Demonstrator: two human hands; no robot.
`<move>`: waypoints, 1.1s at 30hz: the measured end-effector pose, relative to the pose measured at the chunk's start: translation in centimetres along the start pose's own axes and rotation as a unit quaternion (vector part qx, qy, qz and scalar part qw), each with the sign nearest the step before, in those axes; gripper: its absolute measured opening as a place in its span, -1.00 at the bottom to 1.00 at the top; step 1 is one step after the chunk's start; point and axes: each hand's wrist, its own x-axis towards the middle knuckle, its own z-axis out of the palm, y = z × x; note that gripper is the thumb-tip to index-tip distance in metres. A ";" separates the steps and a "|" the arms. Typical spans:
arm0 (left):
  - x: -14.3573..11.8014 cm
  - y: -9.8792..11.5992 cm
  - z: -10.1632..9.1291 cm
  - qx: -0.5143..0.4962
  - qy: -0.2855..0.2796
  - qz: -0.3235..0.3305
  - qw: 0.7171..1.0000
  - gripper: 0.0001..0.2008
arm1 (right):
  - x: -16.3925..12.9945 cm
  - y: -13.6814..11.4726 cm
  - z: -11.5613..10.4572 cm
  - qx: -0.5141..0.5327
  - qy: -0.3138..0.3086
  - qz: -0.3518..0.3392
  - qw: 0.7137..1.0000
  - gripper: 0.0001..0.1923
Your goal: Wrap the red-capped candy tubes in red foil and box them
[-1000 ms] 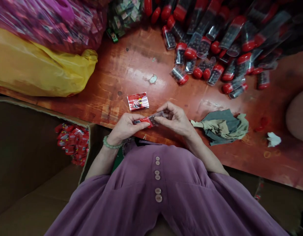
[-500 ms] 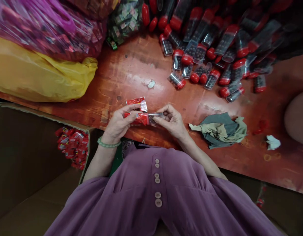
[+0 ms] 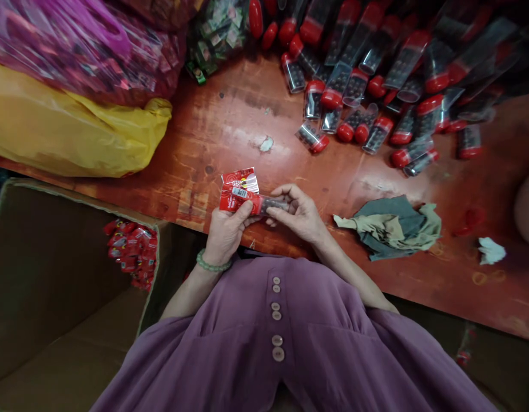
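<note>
While the left hand [image 3: 227, 229] pinches the red wrapper end of a clear tube [image 3: 254, 203], the right hand [image 3: 299, 214] closes its fingertips on the other end, just nearer than the red packet [image 3: 239, 179] on the table [image 3: 230, 131], left of the crumpled cloth [image 3: 390, 225].

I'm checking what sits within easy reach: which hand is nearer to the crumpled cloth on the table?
Right. The right hand is beside the crumpled cloth, just to its left and apart from it. The left hand is farther left, beyond the right hand, gripping the red packet.
</note>
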 end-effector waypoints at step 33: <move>-0.3 -1.7 1.3 0.047 0.001 0.095 0.994 -0.61 | -1.3 2.5 1.5 -0.174 0.043 -0.150 0.972 -0.54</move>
